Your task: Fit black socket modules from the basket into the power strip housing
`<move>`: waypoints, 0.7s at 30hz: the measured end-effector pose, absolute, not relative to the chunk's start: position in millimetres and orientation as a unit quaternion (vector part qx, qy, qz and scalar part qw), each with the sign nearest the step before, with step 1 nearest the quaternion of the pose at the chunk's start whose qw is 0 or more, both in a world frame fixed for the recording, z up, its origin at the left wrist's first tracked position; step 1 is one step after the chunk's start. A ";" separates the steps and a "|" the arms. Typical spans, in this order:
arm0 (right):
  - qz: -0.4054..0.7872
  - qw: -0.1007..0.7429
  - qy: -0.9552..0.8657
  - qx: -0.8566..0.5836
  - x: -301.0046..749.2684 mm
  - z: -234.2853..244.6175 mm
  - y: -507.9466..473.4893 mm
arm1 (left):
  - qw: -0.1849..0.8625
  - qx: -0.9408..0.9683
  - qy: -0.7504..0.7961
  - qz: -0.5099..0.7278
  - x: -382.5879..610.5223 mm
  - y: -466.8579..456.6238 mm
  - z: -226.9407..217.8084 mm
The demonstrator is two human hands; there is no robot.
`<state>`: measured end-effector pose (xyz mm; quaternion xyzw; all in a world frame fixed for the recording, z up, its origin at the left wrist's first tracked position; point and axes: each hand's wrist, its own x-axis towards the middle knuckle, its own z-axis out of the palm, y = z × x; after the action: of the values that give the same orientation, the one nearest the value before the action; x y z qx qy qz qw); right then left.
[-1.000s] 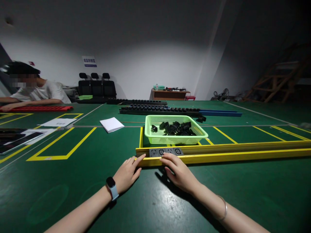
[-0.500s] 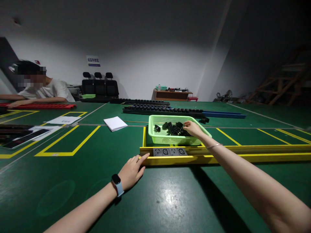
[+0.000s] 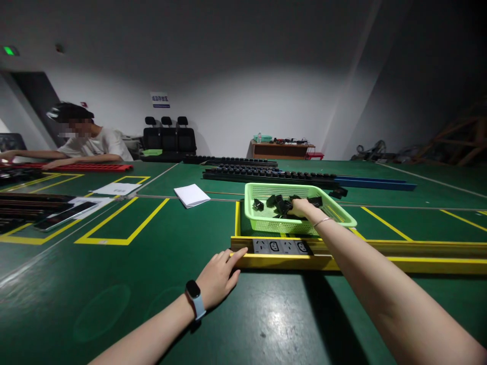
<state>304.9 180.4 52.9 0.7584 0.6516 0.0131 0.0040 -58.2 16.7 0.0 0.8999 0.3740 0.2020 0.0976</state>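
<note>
My left hand (image 3: 220,276), with a watch on its wrist, rests its outstretched fingers on the near end of a yellow rail (image 3: 285,262). Set in the rail's channel near that end are grey socket modules (image 3: 281,247). Behind the rail stands a light green plastic basket (image 3: 262,223) holding several small black parts (image 3: 281,205). My right hand (image 3: 302,208) reaches into the basket, its fingers curled down among these parts. The fingertips are hidden, so what they hold does not show.
A white folded paper (image 3: 192,195) lies left of the basket. Long black rails (image 3: 262,176) and a blue rail (image 3: 376,183) lie farther back. A phone-like slab (image 3: 66,216) is at left. Across the table, a person (image 3: 99,144) works at a red rail (image 3: 87,167).
My right hand has gone lower and deeper into the black parts, some of which have shifted. My left hand stays on the rail's end. The view has turned slightly left.
</note>
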 end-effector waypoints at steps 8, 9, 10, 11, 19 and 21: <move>0.035 -0.140 0.644 0.751 288.1 71.9 155.4 | 0.096 0.900 0.373 0.202 -58.6 16.2 -0.1; 0.046 -0.173 0.650 0.739 284.0 75.0 147.1 | 0.094 0.901 0.373 0.203 -58.6 16.2 -0.5; 0.055 -0.205 0.655 0.725 279.1 77.5 136.9 | 0.093 0.901 0.372 0.203 -58.7 16.4 -0.9; 0.062 -0.235 0.661 0.710 273.3 79.0 125.0 | 0.093 0.901 0.371 0.205 -58.8 16.6 -1.3; -0.037 -0.495 0.728 0.472 212.0 45.5 17.0 | 0.089 0.901 0.363 0.220 -58.7 17.2 -4.1; -0.044 -0.490 0.740 0.459 201.3 33.6 5.8 | 0.086 0.900 0.365 0.222 -58.4 16.7 -3.9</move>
<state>201.3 5.8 33.6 0.4586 0.7402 -0.0440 -0.4896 -58.4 16.7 -3.9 0.9001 0.3647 0.2219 0.0863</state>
